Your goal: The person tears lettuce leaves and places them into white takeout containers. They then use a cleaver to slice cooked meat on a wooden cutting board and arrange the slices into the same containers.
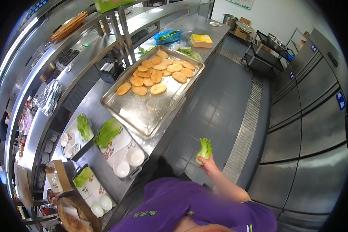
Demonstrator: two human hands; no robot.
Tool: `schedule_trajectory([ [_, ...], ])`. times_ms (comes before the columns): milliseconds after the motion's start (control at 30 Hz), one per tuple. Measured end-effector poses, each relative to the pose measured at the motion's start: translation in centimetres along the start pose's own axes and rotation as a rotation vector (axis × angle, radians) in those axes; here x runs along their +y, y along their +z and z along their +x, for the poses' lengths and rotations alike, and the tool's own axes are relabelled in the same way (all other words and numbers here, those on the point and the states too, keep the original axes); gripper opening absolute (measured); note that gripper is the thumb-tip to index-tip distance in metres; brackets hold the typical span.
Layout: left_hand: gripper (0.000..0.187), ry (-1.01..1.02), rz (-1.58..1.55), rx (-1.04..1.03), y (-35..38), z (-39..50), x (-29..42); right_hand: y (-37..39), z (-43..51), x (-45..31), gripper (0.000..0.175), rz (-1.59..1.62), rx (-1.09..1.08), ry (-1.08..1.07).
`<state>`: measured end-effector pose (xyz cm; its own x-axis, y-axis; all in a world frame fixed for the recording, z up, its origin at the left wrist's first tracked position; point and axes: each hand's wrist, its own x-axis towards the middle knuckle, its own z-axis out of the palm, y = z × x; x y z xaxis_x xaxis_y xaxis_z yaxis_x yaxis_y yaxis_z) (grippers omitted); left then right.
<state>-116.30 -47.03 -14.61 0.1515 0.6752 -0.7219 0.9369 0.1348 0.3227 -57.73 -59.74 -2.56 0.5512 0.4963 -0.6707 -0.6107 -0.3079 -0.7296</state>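
Observation:
My right hand (208, 165) grips a curled green lettuce leaf (204, 150) above the grey tiled floor, well to the right of the steel counter (150, 145). My left hand is out of view. On the counter stands a large metal sheet pan (133, 116) bearing several browned flat oval pieces of food (156, 76), bunched at its far end. Nearer me are three rectangular serving trays with floral liners: one tray (123, 155) by the counter edge, one (78, 145) behind it, and one (92, 191) lower left. Each carries a lettuce leaf (108, 132) and two small white bowls (135, 156).
A round wooden chopping board (72, 220) holds a cleaver (75, 214), beside an open cardboard box (58, 178). Past the pan lie a blue plastic bag of greens (168, 36) and a yellow box (201, 41). Steel refrigerators (310, 139) line the right; a black cart (264, 49) stands beyond.

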Motion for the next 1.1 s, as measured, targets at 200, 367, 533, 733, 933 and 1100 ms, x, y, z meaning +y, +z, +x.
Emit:
schedule_trajectory([
  [200, 0.030, -0.142, 0.174, -0.177, 3.1, 7.2, 10.2, -8.0, 15.3, -9.4, 0.082, 0.009, 0.155, 0.066],
  [367, 0.031, 0.004, 0.224, -0.322, 8.0, 14.0, 23.0, -12.4, 25.0, -23.8, 0.065, -0.302, 0.238, -0.024],
  [533, 0.032, 0.040, 0.134, -0.347, 12.6, 15.7, 35.8, -13.9, 37.8, -39.0, 0.070, -0.470, 0.116, -0.155],
  [733, 0.033, -0.085, 0.345, -0.266, 20.5, 9.8, 40.0, -4.3, 58.5, -54.9, 0.064, -0.404, -0.068, -0.245],
  [933, 0.032, -0.498, -0.268, -0.093, 32.0, -2.5, 59.9, 10.1, 79.4, -63.6, 0.072, -0.696, -0.291, -0.524],
  [1100, 0.040, -1.181, -1.436, 0.492, 34.9, -5.9, 76.2, 13.3, 90.2, -68.5, 0.077, -1.025, -0.146, -0.640],
])
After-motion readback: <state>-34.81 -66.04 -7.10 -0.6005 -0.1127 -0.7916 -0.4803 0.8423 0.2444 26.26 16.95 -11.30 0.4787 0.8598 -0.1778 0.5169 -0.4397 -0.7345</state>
